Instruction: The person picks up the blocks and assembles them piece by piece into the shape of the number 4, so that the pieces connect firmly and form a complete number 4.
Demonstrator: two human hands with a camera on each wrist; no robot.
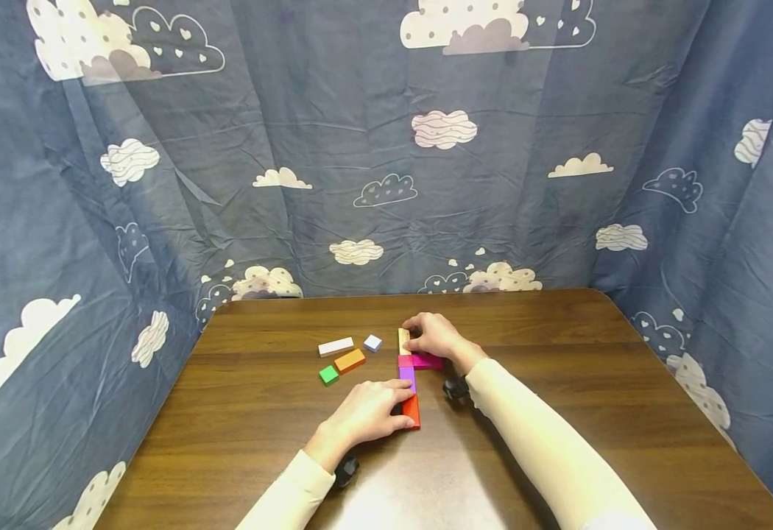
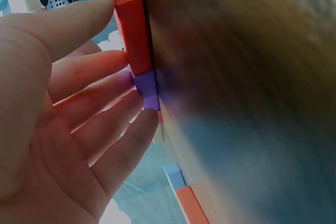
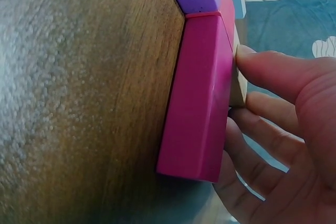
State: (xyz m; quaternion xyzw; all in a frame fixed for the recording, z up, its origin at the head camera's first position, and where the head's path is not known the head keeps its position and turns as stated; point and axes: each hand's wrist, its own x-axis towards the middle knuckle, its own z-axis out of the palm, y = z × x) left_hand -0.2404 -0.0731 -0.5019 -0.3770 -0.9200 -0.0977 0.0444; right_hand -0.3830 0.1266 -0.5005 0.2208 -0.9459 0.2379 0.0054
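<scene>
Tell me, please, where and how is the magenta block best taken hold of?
Probably across its two long sides, near the right end as seen from the head camera, coming from above: the magenta block lies flat, its left end meets the pink block, and its right end is free.

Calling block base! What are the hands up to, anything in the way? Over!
Left hand touching red block, purple block. Right hand touching wooden block. Orange block apart, left. Nothing visibly blocking.
</scene>
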